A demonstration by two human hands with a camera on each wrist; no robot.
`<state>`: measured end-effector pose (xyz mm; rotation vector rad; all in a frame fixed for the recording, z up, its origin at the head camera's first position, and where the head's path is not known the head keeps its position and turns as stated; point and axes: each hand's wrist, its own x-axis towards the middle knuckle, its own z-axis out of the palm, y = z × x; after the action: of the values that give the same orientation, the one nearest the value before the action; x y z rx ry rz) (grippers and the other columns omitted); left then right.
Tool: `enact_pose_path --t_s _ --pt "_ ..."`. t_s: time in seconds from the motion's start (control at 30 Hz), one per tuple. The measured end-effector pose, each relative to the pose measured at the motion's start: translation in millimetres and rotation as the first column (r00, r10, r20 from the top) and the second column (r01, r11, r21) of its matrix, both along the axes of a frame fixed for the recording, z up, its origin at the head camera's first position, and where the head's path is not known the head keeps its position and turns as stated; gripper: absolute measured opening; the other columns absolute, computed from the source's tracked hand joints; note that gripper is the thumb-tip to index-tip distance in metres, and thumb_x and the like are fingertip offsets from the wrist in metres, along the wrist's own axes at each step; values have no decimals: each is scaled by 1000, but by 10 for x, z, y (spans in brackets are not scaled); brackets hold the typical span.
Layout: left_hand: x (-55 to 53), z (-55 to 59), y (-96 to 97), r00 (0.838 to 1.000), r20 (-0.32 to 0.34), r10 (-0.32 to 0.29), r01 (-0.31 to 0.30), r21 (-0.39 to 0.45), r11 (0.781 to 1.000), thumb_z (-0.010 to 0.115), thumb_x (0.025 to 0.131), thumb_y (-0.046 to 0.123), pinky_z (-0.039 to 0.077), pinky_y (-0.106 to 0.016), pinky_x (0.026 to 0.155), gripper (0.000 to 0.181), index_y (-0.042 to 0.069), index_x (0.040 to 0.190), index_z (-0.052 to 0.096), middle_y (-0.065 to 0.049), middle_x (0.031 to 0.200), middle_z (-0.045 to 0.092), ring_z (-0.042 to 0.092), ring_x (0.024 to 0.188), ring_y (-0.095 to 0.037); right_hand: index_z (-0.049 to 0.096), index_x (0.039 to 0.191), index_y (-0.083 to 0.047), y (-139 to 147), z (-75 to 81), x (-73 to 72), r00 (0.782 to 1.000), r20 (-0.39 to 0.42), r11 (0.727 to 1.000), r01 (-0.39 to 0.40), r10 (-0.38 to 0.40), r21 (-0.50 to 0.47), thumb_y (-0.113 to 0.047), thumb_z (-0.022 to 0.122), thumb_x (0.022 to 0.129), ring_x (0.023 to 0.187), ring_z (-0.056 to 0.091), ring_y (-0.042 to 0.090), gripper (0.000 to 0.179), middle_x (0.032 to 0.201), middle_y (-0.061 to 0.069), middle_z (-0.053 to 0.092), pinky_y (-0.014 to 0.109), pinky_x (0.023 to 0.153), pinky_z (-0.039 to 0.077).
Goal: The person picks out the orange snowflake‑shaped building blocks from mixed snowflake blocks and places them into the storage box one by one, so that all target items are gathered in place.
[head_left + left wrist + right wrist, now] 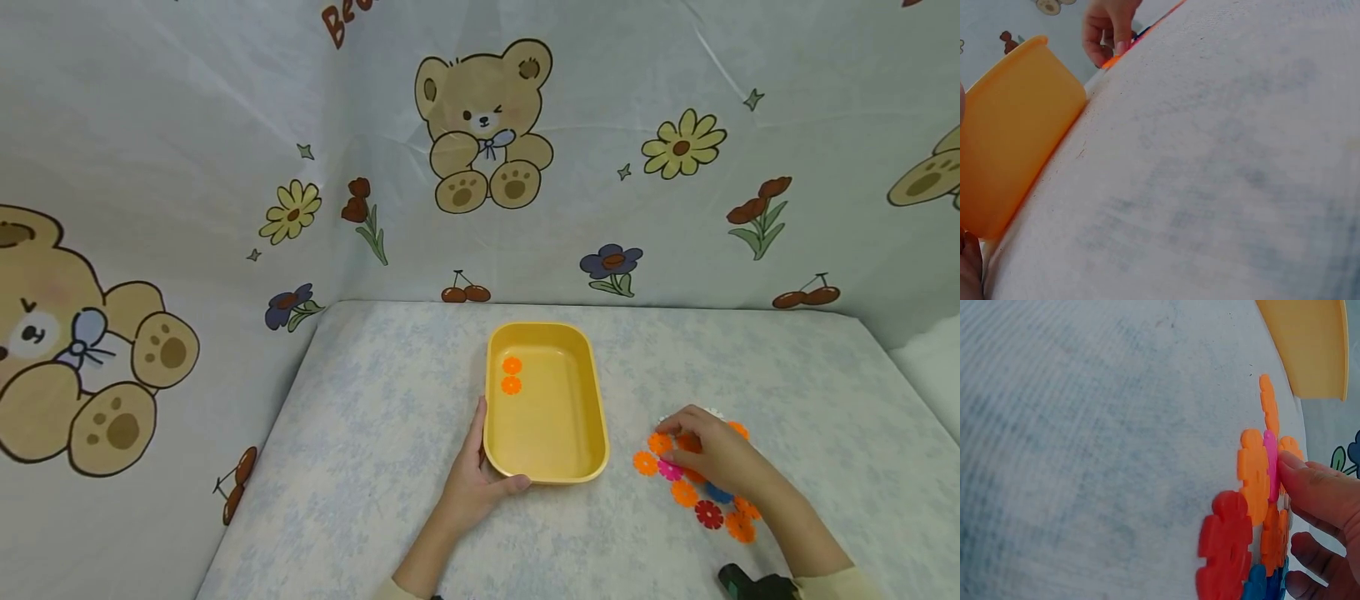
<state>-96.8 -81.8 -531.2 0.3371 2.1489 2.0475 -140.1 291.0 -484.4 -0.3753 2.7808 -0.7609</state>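
A yellow tray (547,400) lies on the table with two orange flower-shaped plastic pieces (512,375) near its far left corner. My left hand (476,483) holds the tray's near left corner, fingers along the side and thumb at the front rim. To the right, my right hand (708,450) bends over a loose group of flower pieces. Its thumb and forefinger pinch an orange flower piece (660,443) at opposite edges. Close by the thumb lies a pink flower piece (1270,465). A red flower piece (1225,550) and a blue one (718,492) are nearer the wrist.
More orange flower pieces (740,527) are spread around the right hand, some partly hidden under it. A black device (753,583) sits at the right wrist. Behind the table (375,400) hangs a pale cloth (600,83) printed with bears and flowers.
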Motion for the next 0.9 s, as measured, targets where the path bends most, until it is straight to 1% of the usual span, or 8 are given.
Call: enact_pose_path --t_s 0.1,0.2,0.37,0.47,0.57,0.7,0.8,0.9 --pt "1 -2 0 1000 -3 7 -7 -21 1000 83 82 23 16 -25 121 117 33 160 -3 13 167 2 8 155 -14 65 109 -20 -19 -1 -7 1000 19 1000 13 -13 -13 -23 79 84 91 55 16 28 104 -3 62 22 73 53" --pt "2 0 1 1000 -8 14 -14 -34 999 83 82 22 16 -30 122 116 35 160 -2 13 167 2 8 155 -15 65 111 -20 -33 6 -12 998 67 999 22 -21 -23 -26 78 86 84 51 15 28 100 -2 62 21 68 50" --pt "6 15 4 1000 4 15 -14 -33 999 83 82 22 16 -31 122 116 36 159 -2 14 166 2 8 155 -14 69 118 -18 -27 25 1 992 120 1000 28 -27 -7 -39 75 87 92 56 19 38 112 4 67 31 74 54" --pt "8 20 5 1000 10 10 -9 -29 1000 84 82 24 15 -31 122 117 33 160 -3 13 167 1 7 155 -14 71 121 -17 -18 31 15 992 118 999 31 -32 10 -45 76 84 96 58 20 47 118 6 68 34 76 55" --pt "8 25 6 1000 9 7 -7 -26 1000 84 82 25 15 -31 122 117 30 161 -3 11 167 1 7 155 -15 71 122 -15 -17 33 25 992 118 999 44 -44 0 -47 77 82 93 57 19 52 117 8 68 31 73 53" --pt "8 22 4 1000 1 8 -8 -29 1000 84 82 23 15 -27 122 118 30 160 -3 11 167 1 7 155 -15 72 120 -15 -25 30 32 992 108 997 72 -70 -16 -48 79 79 90 55 19 53 117 8 69 27 69 51" --pt "8 13 3 1000 -10 9 -9 -28 1000 84 81 24 16 -22 120 118 31 160 -3 10 167 2 8 155 -17 73 117 -15 -39 22 26 992 91 996 88 -87 -10 -49 80 79 86 53 17 52 109 4 69 23 64 48" --pt "9 8 2 1000 -11 9 -10 -23 1000 84 81 26 17 -19 119 118 30 161 -3 10 167 3 9 155 -17 73 115 -12 -57 14 1 991 79 994 109 -107 -26 -50 79 78 80 51 16 53 95 1 66 22 59 46"
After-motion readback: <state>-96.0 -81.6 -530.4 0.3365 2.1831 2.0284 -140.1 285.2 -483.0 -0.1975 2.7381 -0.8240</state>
